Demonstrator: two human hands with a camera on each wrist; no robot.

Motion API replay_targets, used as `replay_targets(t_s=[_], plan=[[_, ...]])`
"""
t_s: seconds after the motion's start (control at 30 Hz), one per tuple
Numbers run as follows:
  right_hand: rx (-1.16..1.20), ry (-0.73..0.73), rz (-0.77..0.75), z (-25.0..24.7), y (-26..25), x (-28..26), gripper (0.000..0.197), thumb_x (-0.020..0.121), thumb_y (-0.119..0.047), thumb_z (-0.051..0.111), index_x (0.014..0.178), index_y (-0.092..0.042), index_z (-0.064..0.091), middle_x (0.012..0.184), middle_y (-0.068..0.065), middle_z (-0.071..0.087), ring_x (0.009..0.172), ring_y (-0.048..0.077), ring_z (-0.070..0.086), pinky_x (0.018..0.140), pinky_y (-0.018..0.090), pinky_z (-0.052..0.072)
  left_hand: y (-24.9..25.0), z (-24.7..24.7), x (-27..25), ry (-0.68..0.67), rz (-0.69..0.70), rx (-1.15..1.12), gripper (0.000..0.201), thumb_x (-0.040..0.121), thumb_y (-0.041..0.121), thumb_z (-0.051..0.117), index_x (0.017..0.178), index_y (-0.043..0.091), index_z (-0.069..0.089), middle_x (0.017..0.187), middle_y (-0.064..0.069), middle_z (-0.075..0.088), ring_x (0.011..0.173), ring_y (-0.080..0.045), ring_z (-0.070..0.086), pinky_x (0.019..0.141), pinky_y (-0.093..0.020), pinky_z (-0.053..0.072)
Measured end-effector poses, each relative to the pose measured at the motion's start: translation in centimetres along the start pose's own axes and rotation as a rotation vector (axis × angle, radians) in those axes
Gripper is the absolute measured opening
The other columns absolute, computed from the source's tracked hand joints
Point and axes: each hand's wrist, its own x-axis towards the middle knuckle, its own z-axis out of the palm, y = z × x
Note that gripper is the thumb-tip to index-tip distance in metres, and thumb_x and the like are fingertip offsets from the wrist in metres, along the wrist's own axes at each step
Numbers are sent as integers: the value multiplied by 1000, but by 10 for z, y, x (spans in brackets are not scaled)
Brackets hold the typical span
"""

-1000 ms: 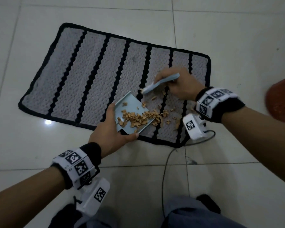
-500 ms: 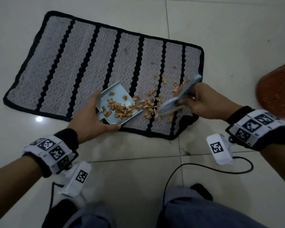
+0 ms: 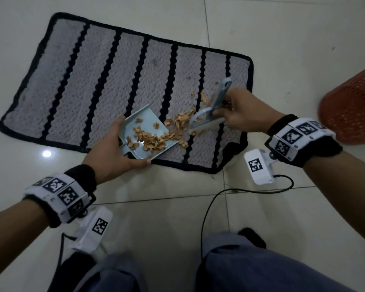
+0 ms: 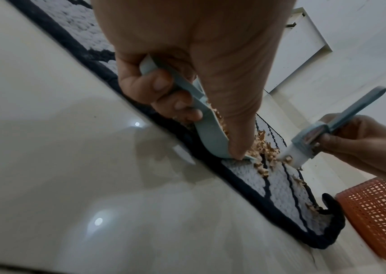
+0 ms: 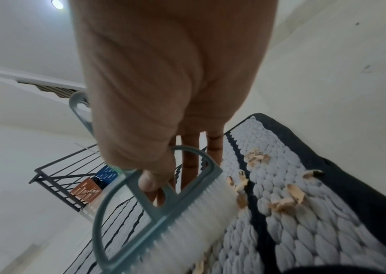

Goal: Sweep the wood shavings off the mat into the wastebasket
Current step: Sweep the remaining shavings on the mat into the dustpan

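A grey mat (image 3: 105,85) with black stripes lies on the tiled floor. My left hand (image 3: 112,152) grips a light blue dustpan (image 3: 144,131) tilted on the mat's near edge, with a heap of wood shavings (image 3: 152,140) in it. More shavings (image 3: 182,121) lie on the mat between the pan and the brush. My right hand (image 3: 240,114) holds a blue hand brush (image 3: 211,114) with white bristles (image 5: 187,226), its bristles at the shavings just right of the pan's lip. The dustpan (image 4: 206,126) and brush (image 4: 323,137) also show in the left wrist view.
An orange mesh wastebasket (image 3: 352,106) stands on the floor at the right, past the mat's right end. A black cable (image 3: 219,199) trails over the tiles near my knees. The mat's near right corner (image 4: 328,231) is folded up. A dark metal rack (image 5: 65,183) stands in the background.
The brush has swept left along the mat toward the dustpan, pushing shavings closer to its lip. The left hand has kept the pan in place.
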Motion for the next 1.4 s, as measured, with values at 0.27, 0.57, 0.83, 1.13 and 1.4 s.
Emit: replay_targets(t_s=[0.27, 0.57, 0.83, 1.13, 1.4], plan=[[-49, -32, 14, 22, -4, 2, 10, 94, -15, 59, 86, -18, 64, 82, 2, 65, 73, 17, 59, 67, 35, 48, -6, -3, -2, 14, -4, 35, 120, 58, 42, 89, 152, 30, 15, 126, 12, 49, 114, -13, 50, 93, -26, 41], [-28, -72, -37, 28, -8, 6, 8, 94, -13, 58, 88, -12, 64, 78, -4, 61, 67, 4, 53, 64, 24, 37, -9, -3, -4, -9, 45, 2, 116, 59, 36, 91, 150, 27, 20, 122, 15, 49, 106, -6, 51, 90, -22, 42], [239, 265, 92, 14, 5, -3, 14, 96, -17, 57, 104, -12, 67, 101, 2, 70, 93, 16, 65, 87, 36, 54, -7, 13, 0, -81, 66, 37, 126, 55, 52, 88, 152, 29, 11, 130, 15, 52, 113, -10, 56, 97, -32, 49], [120, 773, 301, 2, 42, -19, 24, 97, -19, 46, 113, -9, 61, 90, 4, 61, 75, 16, 52, 62, 29, 37, 5, 17, 9, -87, 97, 134, 124, 53, 66, 83, 149, 38, 8, 135, 7, 54, 112, -21, 61, 91, -39, 53], [-1, 693, 286, 45, 35, -7, 22, 96, -16, 49, 114, -7, 59, 97, 14, 65, 83, 27, 58, 68, 26, 36, 27, 24, 9, -96, 77, 142, 120, 61, 50, 86, 151, 27, 10, 131, 6, 53, 110, -20, 58, 91, -32, 49]])
